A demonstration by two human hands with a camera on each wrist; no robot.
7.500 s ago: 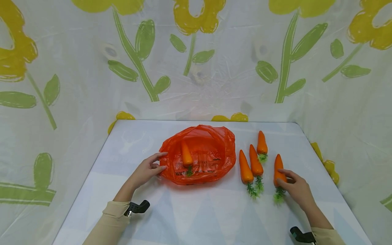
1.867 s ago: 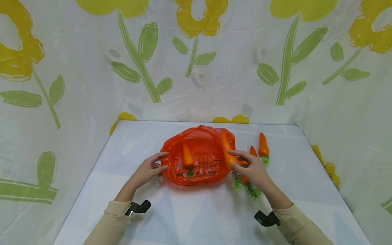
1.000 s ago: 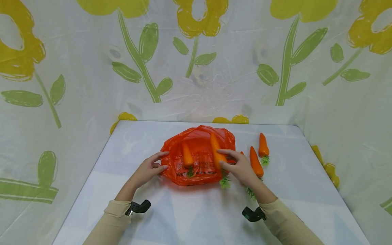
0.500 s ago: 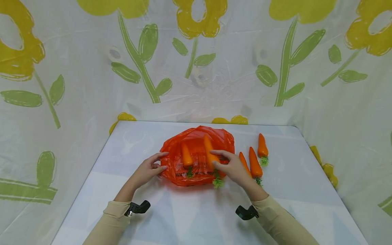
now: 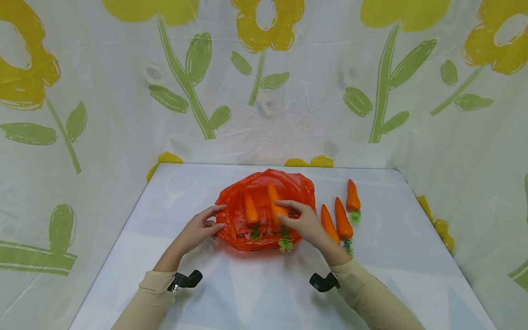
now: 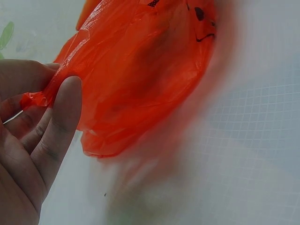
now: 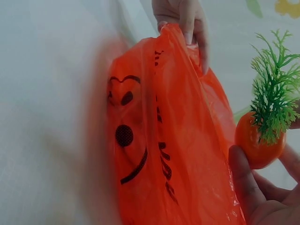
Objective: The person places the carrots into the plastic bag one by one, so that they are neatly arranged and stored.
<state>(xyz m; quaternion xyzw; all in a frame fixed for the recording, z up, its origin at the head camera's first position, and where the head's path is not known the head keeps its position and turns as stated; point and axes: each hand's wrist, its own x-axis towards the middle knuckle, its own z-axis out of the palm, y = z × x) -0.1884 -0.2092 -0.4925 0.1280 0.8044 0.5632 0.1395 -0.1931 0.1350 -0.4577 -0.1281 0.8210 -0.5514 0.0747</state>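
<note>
A red plastic bag lies on the table with its mouth spread open. My left hand pinches the bag's left edge between thumb and fingers, as the left wrist view also shows. Over the bag's opening, my right hand holds a carrot by its thick end, tip pointing away. Its green leafy top shows clearly in the right wrist view. One carrot rests inside the bag, left of the held one. Whether the held carrot touches the bag is hard to tell.
Right of the bag lie three more carrots: one partly behind my right forearm, one beside it, and one farther back. The white table meets a flower-patterned curtain at its back and sides.
My right hand took the rightmost carrot from the table, carried it left to the bag, and has kept moving left over the opening. My left hand has stayed at the bag's edge.
</note>
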